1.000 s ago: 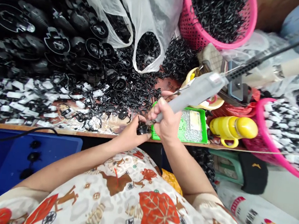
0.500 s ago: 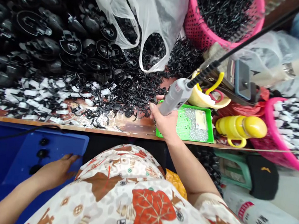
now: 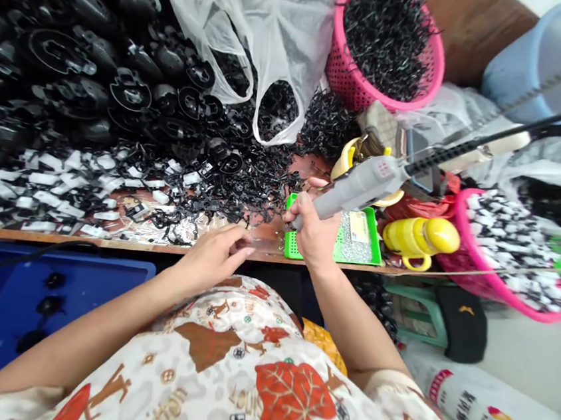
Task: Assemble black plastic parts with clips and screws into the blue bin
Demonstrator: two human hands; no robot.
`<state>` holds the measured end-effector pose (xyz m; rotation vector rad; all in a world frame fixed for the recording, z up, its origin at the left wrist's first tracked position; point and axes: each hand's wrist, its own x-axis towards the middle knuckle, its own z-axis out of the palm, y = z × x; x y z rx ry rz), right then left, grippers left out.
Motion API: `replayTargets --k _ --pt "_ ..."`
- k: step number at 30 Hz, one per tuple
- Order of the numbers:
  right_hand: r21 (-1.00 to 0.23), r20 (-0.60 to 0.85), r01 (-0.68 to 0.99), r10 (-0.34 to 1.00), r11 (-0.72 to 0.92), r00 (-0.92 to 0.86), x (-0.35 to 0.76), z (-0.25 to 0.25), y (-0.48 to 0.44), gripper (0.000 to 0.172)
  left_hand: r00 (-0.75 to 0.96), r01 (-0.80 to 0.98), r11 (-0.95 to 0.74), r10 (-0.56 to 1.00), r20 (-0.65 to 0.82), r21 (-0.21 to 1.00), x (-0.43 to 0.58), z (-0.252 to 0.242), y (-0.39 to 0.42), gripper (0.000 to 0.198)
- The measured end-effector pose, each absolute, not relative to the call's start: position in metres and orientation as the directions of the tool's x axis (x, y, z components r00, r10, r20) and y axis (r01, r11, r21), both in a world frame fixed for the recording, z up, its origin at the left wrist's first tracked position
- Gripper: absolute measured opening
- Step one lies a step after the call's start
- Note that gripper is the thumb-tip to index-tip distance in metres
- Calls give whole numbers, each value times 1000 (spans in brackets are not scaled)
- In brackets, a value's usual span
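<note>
- Bench (image 3: 310, 166): runs left to right in front of the person; both hands are over its near edge.
- Black parts pile (image 3: 243, 186): on the bench, beyond the left hand and left of the driver.
- Grey power driver (image 3: 363, 186): in the right hand, over the bench. Long axis slants from far right, where the black cord (image 3: 461, 139) leaves, to near left. Nose points down-left, toward the left hand's side.
- Green tray (image 3: 293, 246): below and right of the driver nose, partly covered by the right hand.
- Right hand (image 3: 314, 230): grip wrapped round the driver's front end, clamped on it.
- Left hand (image 3: 218, 253): grip loosely curled, thumb and fingertips apart, no part seen between them. Well apart from the driver.
- Key relation: nose and left fingertips face each other across a strip of bench. Left hand is nearer the black pile; right hand is nearer the tray.
</note>
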<state>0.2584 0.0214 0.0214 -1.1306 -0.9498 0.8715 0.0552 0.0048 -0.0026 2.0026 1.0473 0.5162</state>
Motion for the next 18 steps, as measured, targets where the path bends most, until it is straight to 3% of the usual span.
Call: replayTargets --k 4,8,15,18 --pt "-972 117 -156 937 176 330 256 22 18 48 541 459 -358 839 64 813 95 -19 14 23" --pt "-968 104 -181 937 172 334 253 19 16 45 608 509 -498 786 116 702 111 -26 20 15" --pt "-962 96 -204 923 182 374 256 22 16 42 574 629 -564 801 170 535 99 -26 21 27" --pt "-956 58 -252 937 152 344 253 23 16 43 617 600 -606 766 181 522 95 -26 20 27"
